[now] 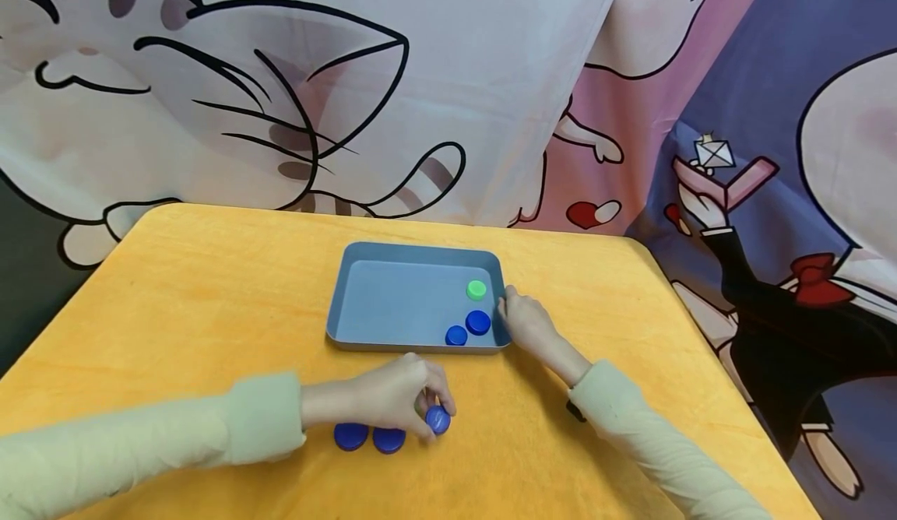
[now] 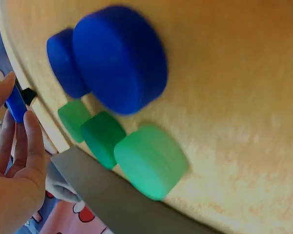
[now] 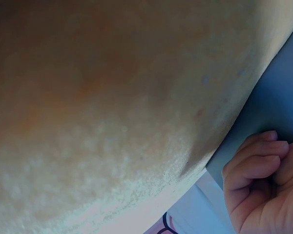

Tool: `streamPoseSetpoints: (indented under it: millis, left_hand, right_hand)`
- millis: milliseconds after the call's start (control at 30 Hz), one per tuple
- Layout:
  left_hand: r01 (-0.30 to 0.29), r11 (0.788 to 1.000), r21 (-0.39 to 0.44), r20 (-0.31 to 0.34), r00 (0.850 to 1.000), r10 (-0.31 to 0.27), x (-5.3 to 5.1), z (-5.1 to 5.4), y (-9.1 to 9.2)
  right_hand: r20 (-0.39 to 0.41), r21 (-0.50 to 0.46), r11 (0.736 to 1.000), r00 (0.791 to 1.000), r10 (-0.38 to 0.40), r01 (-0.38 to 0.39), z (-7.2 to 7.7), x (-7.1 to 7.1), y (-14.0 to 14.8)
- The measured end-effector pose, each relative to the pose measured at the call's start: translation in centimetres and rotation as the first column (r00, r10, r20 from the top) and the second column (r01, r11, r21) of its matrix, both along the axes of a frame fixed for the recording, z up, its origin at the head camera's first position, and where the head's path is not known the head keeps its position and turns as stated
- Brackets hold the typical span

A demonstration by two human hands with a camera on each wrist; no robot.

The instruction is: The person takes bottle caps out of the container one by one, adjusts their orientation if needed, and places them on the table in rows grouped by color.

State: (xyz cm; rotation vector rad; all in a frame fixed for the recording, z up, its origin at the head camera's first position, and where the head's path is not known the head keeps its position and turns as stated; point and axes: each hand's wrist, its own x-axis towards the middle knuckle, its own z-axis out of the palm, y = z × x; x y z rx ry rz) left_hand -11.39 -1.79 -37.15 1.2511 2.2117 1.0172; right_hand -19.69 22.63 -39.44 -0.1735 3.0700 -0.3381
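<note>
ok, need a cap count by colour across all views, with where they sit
Blue caps: 5 (2 in the tray, 1 in the left hand, 2 on the table)
Green caps: 4 (1 in the tray, 3 on the table, these seen only in the left wrist view)
Total: 9 visible

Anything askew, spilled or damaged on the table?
Nothing stands out. The blue-grey tray sits flat on the yellow table, the green cap and two blue caps inside lie flat, and I see no spill or damage.
</note>
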Motion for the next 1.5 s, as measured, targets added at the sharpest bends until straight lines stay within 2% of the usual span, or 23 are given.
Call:
streamPoseSetpoints:
  millis: [200, 400, 600, 800, 900, 1500]
  left_hand:
    - [0.002, 1.0, -0.031, -0.007, 1.0, -0.002, 0.8, -0.6, -0.2]
    - [0.054, 0.995, -0.085, -0.065, 0.996, -0.059, 1.4, -0.8, -0.3]
    - [0.078, 0.983, -0.164, -0.151, 0.983, -0.103, 1.7, -0.9, -0.1]
    - [0.089, 0.963, -0.256, -0.186, 0.973, -0.139, 1.6, -0.9, 0.0]
    - [0.094, 0.957, -0.273, -0.203, 0.967, -0.152, 1.6, -0.8, 0.0]
    - [0.123, 0.948, -0.294, -0.204, 0.961, -0.188, 1.5, -0.8, -0.2]
  right_hand:
    - [-0.001, -0.002, 1.0, 1.0, 0.007, -0.007, 0.1, 0.0, -0.1]
    - [-0.015, 0.005, 1.0, 1.0, 0.009, -0.008, -0.1, -0.1, 0.0]
    - [-0.026, 0.001, 1.0, 1.0, 0.005, -0.005, -0.2, -0.1, 0.0]
    - [-0.104, -0.009, 0.999, 0.994, 0.043, -0.044, -0.2, 0.2, 0.0]
    - [-0.106, -0.01, 0.999, 0.993, 0.046, -0.047, -0.2, 0.3, 0.0]
    - [-0.075, -0.005, 0.999, 0.997, 0.033, -0.034, -0.1, 0.2, 0.0]
